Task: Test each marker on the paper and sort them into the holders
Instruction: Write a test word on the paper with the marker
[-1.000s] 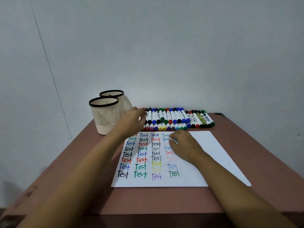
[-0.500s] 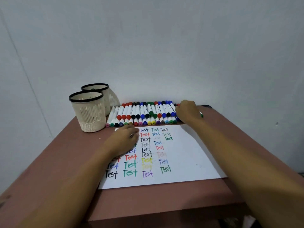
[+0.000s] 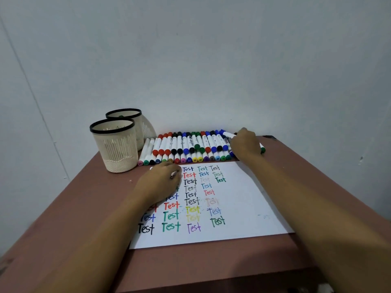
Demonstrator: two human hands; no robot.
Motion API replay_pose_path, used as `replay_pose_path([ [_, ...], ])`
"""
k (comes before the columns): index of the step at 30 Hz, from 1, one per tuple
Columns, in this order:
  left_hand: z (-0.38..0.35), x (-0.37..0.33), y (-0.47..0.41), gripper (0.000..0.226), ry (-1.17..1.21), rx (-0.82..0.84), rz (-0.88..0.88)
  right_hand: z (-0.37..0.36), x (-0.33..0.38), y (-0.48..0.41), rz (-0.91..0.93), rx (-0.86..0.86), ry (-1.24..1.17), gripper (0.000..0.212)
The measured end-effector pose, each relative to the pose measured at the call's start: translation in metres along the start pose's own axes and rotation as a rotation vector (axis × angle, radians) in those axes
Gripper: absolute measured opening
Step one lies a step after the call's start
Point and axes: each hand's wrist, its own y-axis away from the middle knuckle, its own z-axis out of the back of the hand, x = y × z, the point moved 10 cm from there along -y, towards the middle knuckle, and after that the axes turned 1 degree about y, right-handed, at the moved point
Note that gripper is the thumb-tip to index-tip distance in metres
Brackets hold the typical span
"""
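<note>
A white paper (image 3: 245, 199) covered with coloured "Test" words lies on the brown table (image 3: 80, 212). Behind it a row of markers (image 3: 186, 148) with coloured caps lies along the wall. Two beige mesh holders stand at the left, the front holder (image 3: 115, 145) and the rear holder (image 3: 129, 116). My left hand (image 3: 160, 182) rests on the paper's top left with its fingers curled round a small marker, mostly hidden. My right hand (image 3: 245, 145) is on the right end of the row and grips a white marker with a blue cap (image 3: 227, 135).
The grey wall stands right behind the markers and holders. The table's left and right edges slope away on both sides. A green-capped marker end (image 3: 262, 150) pokes out to the right of my right hand.
My left hand left the marker row and came down onto the paper. My right hand left the paper and reached to the row's right end, where it took hold of a marker.
</note>
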Motion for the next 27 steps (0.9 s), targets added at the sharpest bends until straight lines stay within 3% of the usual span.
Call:
replay_pose_path([
  [4,0.020,-0.003,0.001,0.032,-0.096,-0.179,0.010,0.029,0.010,0.019,0.054,-0.112,-0.202,0.019],
  [8,0.043,-0.016,0.009,0.027,-0.028,-0.411,-0.080,0.040,0.016,0.055,0.078,-0.060,-0.556,0.009],
  [11,0.043,-0.037,0.012,0.042,0.051,-0.368,-0.202,0.035,0.019,0.084,0.059,0.016,-0.697,0.005],
  [14,0.031,-0.052,0.013,0.053,0.002,-0.257,-0.260,0.023,0.020,0.098,0.028,0.081,-0.793,0.019],
  [18,0.025,-0.057,0.013,0.037,-0.078,-0.203,-0.218,0.016,0.021,0.099,-0.022,0.133,-0.903,0.024],
  [22,0.027,-0.065,0.016,0.020,0.037,-0.186,-0.230,-0.013,0.026,0.107,-0.184,0.338,-1.294,0.019],
  [27,0.030,-0.067,0.017,0.014,0.096,-0.205,-0.233,-0.029,0.040,0.119,-0.108,0.463,-1.179,0.020],
])
